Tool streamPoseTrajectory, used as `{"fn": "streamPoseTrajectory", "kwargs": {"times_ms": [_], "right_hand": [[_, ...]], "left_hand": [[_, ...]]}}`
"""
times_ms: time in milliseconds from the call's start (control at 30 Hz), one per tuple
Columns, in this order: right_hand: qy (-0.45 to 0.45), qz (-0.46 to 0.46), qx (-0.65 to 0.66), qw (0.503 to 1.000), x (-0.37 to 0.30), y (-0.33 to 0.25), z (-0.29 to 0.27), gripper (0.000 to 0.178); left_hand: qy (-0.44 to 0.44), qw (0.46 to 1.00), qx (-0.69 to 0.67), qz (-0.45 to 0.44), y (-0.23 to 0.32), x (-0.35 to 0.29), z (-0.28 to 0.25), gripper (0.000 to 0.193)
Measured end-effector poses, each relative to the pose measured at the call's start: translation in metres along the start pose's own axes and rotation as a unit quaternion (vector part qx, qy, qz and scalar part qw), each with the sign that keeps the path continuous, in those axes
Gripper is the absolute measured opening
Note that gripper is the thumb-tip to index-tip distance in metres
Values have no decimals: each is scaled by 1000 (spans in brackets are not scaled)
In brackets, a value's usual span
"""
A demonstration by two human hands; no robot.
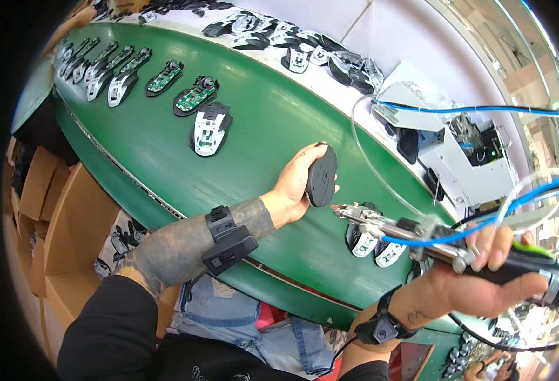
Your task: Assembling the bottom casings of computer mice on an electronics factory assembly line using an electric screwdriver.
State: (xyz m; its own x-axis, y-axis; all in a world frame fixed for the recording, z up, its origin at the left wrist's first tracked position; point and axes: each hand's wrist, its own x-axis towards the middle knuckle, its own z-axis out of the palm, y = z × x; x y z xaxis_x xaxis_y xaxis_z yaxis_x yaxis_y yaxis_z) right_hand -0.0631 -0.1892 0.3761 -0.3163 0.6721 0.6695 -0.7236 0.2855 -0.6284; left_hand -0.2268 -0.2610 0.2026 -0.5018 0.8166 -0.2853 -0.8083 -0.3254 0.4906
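My left hand (289, 183) is closed round a computer mouse (323, 176), held above the green belt with its black underside turned to the right. In my right hand (464, 289) is a powered screwdriver (514, 263) with a metal front end and a blue hose. The fingers wrap its black body. Its metal tip (349, 213) points left, just right of the held mouse and apart from it. Below that tip lie white-and-black mouse shells (362, 242). A half-assembled mouse (209, 129) lies on the belt, left of my left hand.
The green conveyor belt (260, 127) carries several open mouse bases with circuit boards (195, 95). Mouse covers (251, 32) are heaped along the white ledge behind. A grey machine (476, 159) stands at the right. Cardboard boxes (79, 235) stand at the lower left. Another person's arm (73, 22) shows top left.
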Motion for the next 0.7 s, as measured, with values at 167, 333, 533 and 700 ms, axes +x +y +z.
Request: {"fn": "streamPoseTrajectory", "kwargs": {"times_ms": [167,333,533,700], "right_hand": [[-5,0,66,998,-2,-9,-8,54],[-59,31,45,997,-3,-3,-5,59],[-52,45,55,996,-5,0,6,60],[-18,44,30,998,-9,2,22,60]], "left_hand": [[-12,1000,-12,-24,-13,3,-2,29],[-34,998,-26,-34,-19,-4,3,29],[-60,997,-37,-38,-18,-9,7,31],[-51,998,-32,-12,-16,-15,7,40]]}}
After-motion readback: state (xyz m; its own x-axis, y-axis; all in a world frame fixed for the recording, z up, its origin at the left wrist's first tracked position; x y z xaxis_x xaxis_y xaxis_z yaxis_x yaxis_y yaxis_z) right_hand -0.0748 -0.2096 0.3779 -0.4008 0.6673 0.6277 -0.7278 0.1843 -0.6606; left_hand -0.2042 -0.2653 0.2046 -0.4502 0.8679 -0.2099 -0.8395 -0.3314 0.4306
